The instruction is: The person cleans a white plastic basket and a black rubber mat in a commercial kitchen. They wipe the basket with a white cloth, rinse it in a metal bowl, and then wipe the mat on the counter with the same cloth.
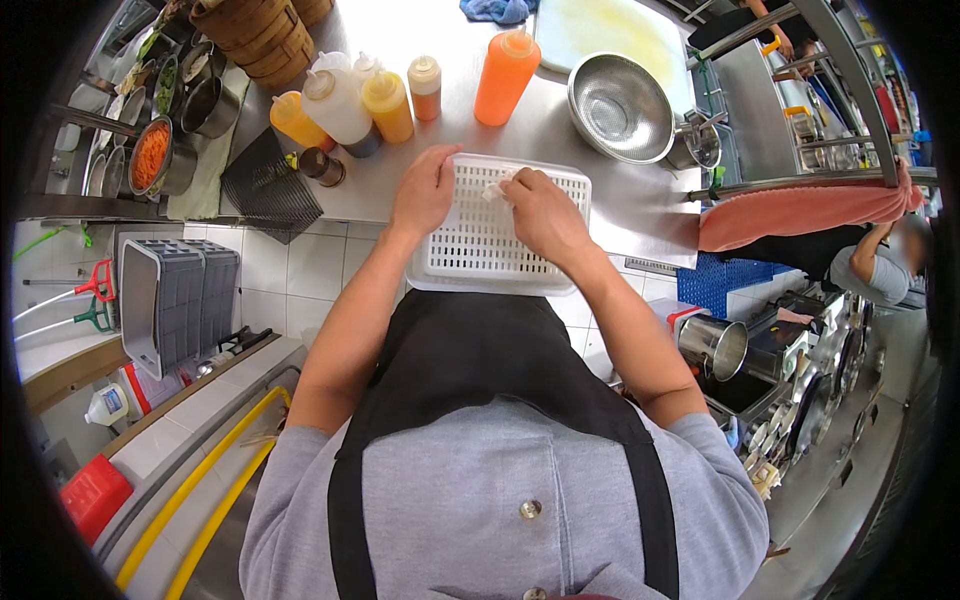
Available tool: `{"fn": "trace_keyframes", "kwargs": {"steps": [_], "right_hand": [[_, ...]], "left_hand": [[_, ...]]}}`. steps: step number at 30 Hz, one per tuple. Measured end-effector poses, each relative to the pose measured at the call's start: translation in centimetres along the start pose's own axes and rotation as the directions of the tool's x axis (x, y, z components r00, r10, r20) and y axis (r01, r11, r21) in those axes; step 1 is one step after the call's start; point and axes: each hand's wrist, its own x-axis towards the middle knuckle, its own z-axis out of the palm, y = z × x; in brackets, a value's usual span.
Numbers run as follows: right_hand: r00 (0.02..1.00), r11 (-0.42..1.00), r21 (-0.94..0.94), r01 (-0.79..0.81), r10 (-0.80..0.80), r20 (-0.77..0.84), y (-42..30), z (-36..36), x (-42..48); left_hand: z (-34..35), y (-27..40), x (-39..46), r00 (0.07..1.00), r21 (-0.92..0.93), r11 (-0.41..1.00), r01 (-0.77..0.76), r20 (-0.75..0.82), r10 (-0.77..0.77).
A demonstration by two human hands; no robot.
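Observation:
A white plastic basket tray (480, 244) with a slotted base lies before me, its near part jutting past the steel table's edge toward my black apron. My left hand (424, 191) grips its left side, the thumb near the rim and the fingers partly hidden. In the fingers of my right hand (547, 217) is a crumpled white wipe (493, 190), pressed over the slotted base. Whether the wipe is paper or cloth cannot be told.
Squeeze bottles (388, 106) and a pepper mill (322, 166) stand left of the tray, beside a black mesh sheet (271, 186). An orange squeeze bottle (507, 79) is behind. To the right are a steel colander (621, 109), a cutting board (660, 45) and a pink towel (795, 214).

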Motion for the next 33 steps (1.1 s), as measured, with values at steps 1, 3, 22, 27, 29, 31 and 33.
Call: {"fn": "trace_keyframes", "kwargs": {"steps": [1,3,22,27,29,31,33], "right_hand": [[0.999,0.999,0.038,0.005,-0.004,-0.032,-0.3,-0.3,0.3],[0.995,0.994,0.108,0.018,-0.007,-0.097,-0.8,-0.7,0.9],[0.982,0.947,0.310,0.090,-0.135,0.129,-0.7,-1.9,-4.9],[0.984,0.961,0.214,0.175,-0.168,-0.050,-3.7,0.5,-3.9],[0.980,0.958,0.206,0.198,-0.189,-0.060,-4.5,1.3,-2.7],[0.972,0.953,0.201,0.225,-0.235,0.028,-4.7,2.5,-2.2],[0.964,0.955,0.134,0.266,-0.266,-0.017,-4.7,2.8,-1.8]], "left_hand": [[-0.1,-0.1,-0.1,0.999,-0.007,1.000,0.017,0.029,-0.017],[-0.1,0.2,-0.1,0.997,-0.035,0.998,0.056,0.061,-0.054],[0.1,-0.2,-0.2,0.998,-0.008,0.999,-0.051,-0.038,0.050],[0.3,-0.5,-0.1,0.999,-0.016,0.999,-0.044,-0.032,0.044],[0.4,-0.4,0.0,0.999,-0.006,0.999,-0.040,-0.019,0.040],[0.5,0.0,0.1,0.999,-0.051,0.999,-0.016,-0.029,0.014],[0.5,0.1,0.2,1.000,-0.064,0.998,-0.011,-0.030,0.009]]}}
